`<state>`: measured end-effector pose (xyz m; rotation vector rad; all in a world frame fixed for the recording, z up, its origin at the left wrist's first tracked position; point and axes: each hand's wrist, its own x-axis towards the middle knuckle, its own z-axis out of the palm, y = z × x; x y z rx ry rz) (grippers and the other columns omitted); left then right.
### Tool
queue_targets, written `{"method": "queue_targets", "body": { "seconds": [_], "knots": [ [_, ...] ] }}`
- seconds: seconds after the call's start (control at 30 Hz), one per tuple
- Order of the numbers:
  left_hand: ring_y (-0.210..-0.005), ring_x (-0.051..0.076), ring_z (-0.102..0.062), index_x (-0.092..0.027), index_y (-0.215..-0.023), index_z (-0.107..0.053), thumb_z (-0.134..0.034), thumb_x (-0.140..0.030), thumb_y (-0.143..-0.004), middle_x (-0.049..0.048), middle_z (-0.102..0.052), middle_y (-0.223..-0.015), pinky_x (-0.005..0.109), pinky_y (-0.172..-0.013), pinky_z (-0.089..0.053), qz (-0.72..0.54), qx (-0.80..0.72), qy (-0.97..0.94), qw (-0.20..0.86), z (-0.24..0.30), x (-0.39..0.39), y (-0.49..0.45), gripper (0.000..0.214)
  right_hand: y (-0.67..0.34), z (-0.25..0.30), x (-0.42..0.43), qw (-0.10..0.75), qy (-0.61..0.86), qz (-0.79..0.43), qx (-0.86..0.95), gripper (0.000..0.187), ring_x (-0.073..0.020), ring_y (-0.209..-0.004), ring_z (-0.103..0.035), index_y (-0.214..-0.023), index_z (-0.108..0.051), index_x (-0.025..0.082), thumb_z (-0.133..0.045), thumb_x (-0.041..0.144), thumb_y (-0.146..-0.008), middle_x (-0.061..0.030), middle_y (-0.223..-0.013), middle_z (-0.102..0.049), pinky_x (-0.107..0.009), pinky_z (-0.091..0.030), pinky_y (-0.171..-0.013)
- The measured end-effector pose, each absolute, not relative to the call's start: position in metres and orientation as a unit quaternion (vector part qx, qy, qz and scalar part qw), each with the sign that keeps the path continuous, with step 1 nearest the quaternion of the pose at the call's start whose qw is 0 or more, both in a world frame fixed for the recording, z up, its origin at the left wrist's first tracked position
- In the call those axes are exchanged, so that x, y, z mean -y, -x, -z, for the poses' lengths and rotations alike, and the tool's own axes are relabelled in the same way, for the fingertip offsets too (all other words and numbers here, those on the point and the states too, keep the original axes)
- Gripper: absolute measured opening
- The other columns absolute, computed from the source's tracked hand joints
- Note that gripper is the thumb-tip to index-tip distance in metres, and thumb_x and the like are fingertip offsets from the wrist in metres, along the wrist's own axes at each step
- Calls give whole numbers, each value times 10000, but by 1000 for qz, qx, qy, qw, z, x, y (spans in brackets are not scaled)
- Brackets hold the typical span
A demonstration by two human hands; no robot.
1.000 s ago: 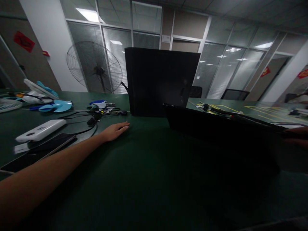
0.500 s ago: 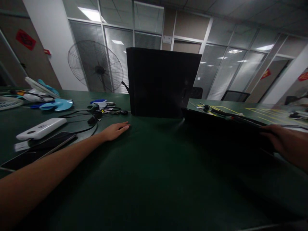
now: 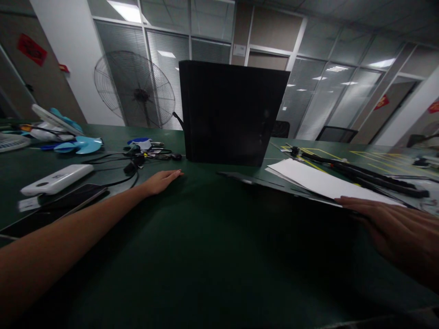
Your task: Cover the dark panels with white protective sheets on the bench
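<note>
My left hand (image 3: pixel 163 181) lies on the green tabletop (image 3: pixel 192 256) with its fingers stretched out, holding nothing. My right hand (image 3: pixel 394 228) grips the near right edge of a thin black panel (image 3: pixel 274 192), tilted over the table; its dark face blends with the shadow below. Beyond both hands a black computer case (image 3: pixel 233 114) stands upright, its broad side facing me. White paper sheets (image 3: pixel 318 179) lie just behind the panel, partly hidden by it and by my right hand.
On the left are a white power bank (image 3: pixel 57 179), a dark phone (image 3: pixel 51 210), cables (image 3: pixel 133 164) and blue fan blades (image 3: pixel 80 145). Black cable bundles (image 3: pixel 370 173) lie at the right. A large standing fan (image 3: pixel 140 94) is behind the table.
The black panel has swung left and lower towards me with my right hand, which has also moved left. White sheets behind it have come into view. My left hand stays put.
</note>
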<state>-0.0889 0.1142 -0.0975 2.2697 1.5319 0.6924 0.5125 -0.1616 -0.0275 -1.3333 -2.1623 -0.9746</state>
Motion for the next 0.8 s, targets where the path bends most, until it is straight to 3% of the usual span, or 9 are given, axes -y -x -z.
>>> {"method": "queue_targets", "body": {
  "seconds": [0.13, 0.23, 0.33, 0.4, 0.5, 0.63, 0.7, 0.8],
  "knots": [
    [-1431, 327, -555, -243, -1346, -742, -264, -884, -915, 64, -596, -1537, 402, -1243, -349, -254, -531, -788, 179, 100, -115, 94, 908, -471, 25, 166, 182, 350, 313, 864, 736, -243, -1020, -765, -1653, -332, 448, -503, 234, -970, 30, -1326, -724, -403, -697, -755],
    [-1436, 314, -550, -214, -1358, -730, -214, -895, -919, 83, -615, -1519, 399, -1258, -321, -276, -528, -782, 181, 102, -116, 100, 961, -427, 37, 156, 168, 323, 200, 909, 733, -264, -1229, -693, -1680, -258, 422, -540, 305, -1014, 23, -1459, -640, -450, -672, -929],
    [-1435, 301, -551, -197, -1363, -720, -166, -861, -949, 98, -621, -1513, 414, -1264, -308, -297, -531, -775, 169, 102, -118, 105, 959, -390, 54, 144, 74, 348, 37, 934, 898, -373, -1491, -433, -1708, -134, 334, -629, 516, -981, -83, -1656, -391, -618, -495, -1144],
    [-1443, 293, -543, -191, -1366, -715, -158, -847, -956, 104, -606, -1529, 408, -1261, -312, -301, -537, -772, 159, 101, -118, 106, 953, -374, 60, 136, 20, 358, -60, 932, 946, -409, -1561, -267, -1703, -97, 305, -637, 562, -970, -119, -1708, -239, -681, -339, -1220],
    [-1426, 305, -558, -198, -1316, -747, -199, -879, -919, 95, -642, -1495, 368, -1225, -368, -292, -552, -768, 140, 99, -115, 104, 960, -359, 55, 126, -7, 362, -127, 924, 895, -411, -1586, -174, -1694, -148, 295, -607, 586, -984, -125, -1720, -188, -697, -227, -1252],
    [-1341, 317, -623, -235, -1184, -797, -256, -869, -899, 81, -726, -1384, 370, -1167, -436, -278, -561, -771, 115, 94, -109, 98, 881, -353, 35, 103, -18, 331, -134, 934, 848, -382, -1577, -246, -1678, -274, 271, -629, 585, -975, -131, -1705, -267, -614, -307, -1251],
    [-1283, 306, -648, -242, -1140, -799, -322, -812, -911, 85, -754, -1316, 389, -1147, -455, -281, -554, -777, 99, 91, -106, 97, 777, -357, 24, 79, -7, 307, -142, 941, 709, -325, -1514, -416, -1630, -420, 305, -625, 540, -993, -96, -1655, -416, -513, -431, -1196],
    [-1199, 284, -670, -242, -1093, -801, -456, -704, -895, 83, -766, -1222, 389, -1107, -484, -284, -534, -793, 75, 88, -102, 99, 610, -379, 17, 27, 51, 337, -133, 931, 442, -223, -1238, -682, -1462, -638, 320, -492, 460, -1070, -48, -1435, -670, -385, -575, -1010]
  ]
}}
